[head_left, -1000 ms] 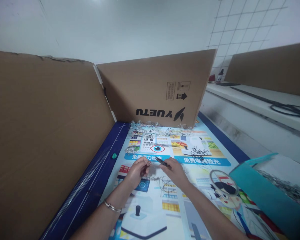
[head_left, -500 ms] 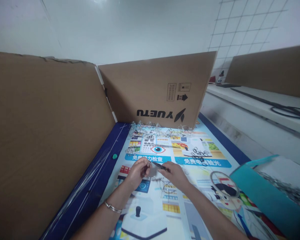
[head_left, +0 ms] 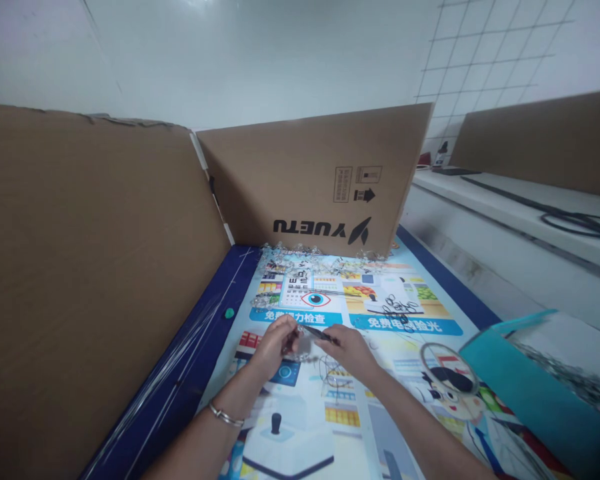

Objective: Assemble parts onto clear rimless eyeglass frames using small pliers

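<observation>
My left hand (head_left: 274,345) is pinched on a small clear, shiny piece held just above the printed mat (head_left: 380,413). My right hand (head_left: 349,349) grips a thin dark tool (head_left: 316,332), like small pliers, whose tip points left and meets the piece between the two hands. A short chain of clear beads (head_left: 300,357) and some thin dark wire loops (head_left: 330,371) lie on the mat right under the hands. A metal bangle sits on my left wrist.
Cardboard walls stand at the left (head_left: 90,280) and back (head_left: 310,180). Clear beads (head_left: 290,255) lie along the back wall, black rings (head_left: 399,307) on the mat's right. A teal box (head_left: 540,387) with metal bits sits at right. A green pin (head_left: 229,312) marks the blue border.
The hands have drawn closer together and a little nearer to me. The tool tip has moved left up to the piece in the left fingers.
</observation>
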`<action>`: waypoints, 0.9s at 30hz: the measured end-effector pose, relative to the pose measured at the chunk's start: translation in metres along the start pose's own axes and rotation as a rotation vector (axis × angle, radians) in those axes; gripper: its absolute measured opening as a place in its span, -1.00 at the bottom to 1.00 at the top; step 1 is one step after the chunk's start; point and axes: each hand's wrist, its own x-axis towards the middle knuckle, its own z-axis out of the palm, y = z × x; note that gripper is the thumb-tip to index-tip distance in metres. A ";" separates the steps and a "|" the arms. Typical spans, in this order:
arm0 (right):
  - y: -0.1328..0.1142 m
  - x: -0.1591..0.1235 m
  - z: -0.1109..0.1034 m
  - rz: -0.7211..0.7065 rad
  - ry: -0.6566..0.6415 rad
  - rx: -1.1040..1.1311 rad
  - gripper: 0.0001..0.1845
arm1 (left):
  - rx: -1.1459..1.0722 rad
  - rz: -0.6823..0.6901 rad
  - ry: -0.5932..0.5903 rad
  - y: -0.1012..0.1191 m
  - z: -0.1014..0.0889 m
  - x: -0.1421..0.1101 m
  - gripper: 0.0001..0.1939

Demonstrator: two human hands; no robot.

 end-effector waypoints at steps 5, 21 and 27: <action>-0.002 0.000 -0.003 -0.010 -0.009 0.012 -0.62 | 0.041 -0.012 -0.041 -0.001 0.001 -0.001 -0.78; -0.001 0.001 -0.001 -0.002 -0.041 -0.017 -0.61 | 0.041 -0.060 -0.044 0.000 0.002 0.001 -0.77; -0.003 0.001 -0.003 0.007 -0.062 -0.054 -0.57 | 0.022 -0.047 -0.063 0.001 0.002 -0.001 -0.80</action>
